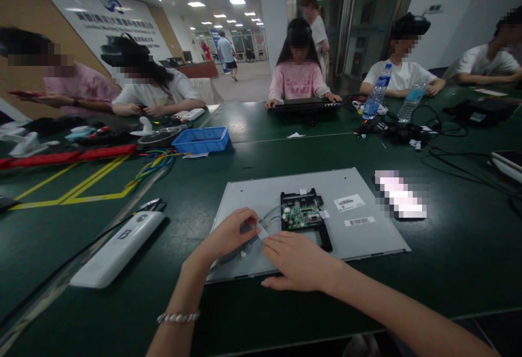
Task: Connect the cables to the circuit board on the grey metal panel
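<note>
A flat grey metal panel, like the back of a display, lies on the green table before me. On it sits a black plastic bracket with a green circuit board. Thin grey cables run from the board toward my left hand, which is closed, thumb and fingers pinching a pale translucent strip of tape. The fingers of my right hand are stretched out over the panel's front part, their tips at the strip's near end. More cable lies partly hidden under my left hand.
A white power bank with a black cable lies at left, a lit phone at right. Farther back are a blue bin, water bottles and tangled black cables. Several people sit around the table.
</note>
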{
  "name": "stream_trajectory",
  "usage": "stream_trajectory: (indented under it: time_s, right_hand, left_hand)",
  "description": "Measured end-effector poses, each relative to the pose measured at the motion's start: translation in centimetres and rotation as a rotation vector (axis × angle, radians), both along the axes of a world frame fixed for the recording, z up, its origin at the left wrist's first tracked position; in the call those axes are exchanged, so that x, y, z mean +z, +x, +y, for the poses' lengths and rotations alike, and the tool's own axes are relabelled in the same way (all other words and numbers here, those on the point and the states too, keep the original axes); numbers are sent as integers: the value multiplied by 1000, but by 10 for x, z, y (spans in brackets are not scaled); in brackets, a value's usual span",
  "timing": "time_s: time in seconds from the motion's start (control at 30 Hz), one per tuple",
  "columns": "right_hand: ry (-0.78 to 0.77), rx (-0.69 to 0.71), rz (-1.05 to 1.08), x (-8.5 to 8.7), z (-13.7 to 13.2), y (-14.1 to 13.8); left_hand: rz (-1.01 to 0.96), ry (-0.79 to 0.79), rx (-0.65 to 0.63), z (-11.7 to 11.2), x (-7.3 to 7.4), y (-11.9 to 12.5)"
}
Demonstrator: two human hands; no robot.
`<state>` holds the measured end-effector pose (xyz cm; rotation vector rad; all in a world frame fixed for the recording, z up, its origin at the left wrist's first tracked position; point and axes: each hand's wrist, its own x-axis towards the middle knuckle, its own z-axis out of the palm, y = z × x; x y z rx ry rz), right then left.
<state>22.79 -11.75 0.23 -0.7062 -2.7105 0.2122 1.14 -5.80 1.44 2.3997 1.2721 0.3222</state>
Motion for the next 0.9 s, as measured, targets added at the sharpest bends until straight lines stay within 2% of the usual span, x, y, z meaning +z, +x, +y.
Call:
stream_trajectory:
  time_s: [0.17,0.33,0.7,0.9]
  right_hand:
    - [-19,-7,-6,7,7,-5]
    - [-1,-19,2,6,9,-9]
    - [-18,-3,7,7,-5,5]
    - [-7,4,-23,8,-4,4]
  left_hand:
    - [-6,1,2,-2,2,0]
    - [-15,-11,-11,1,-1,-1]
    - [-28,-9,-1,8,-8,-3]
    - [-31,-10,2,7,-6,-3]
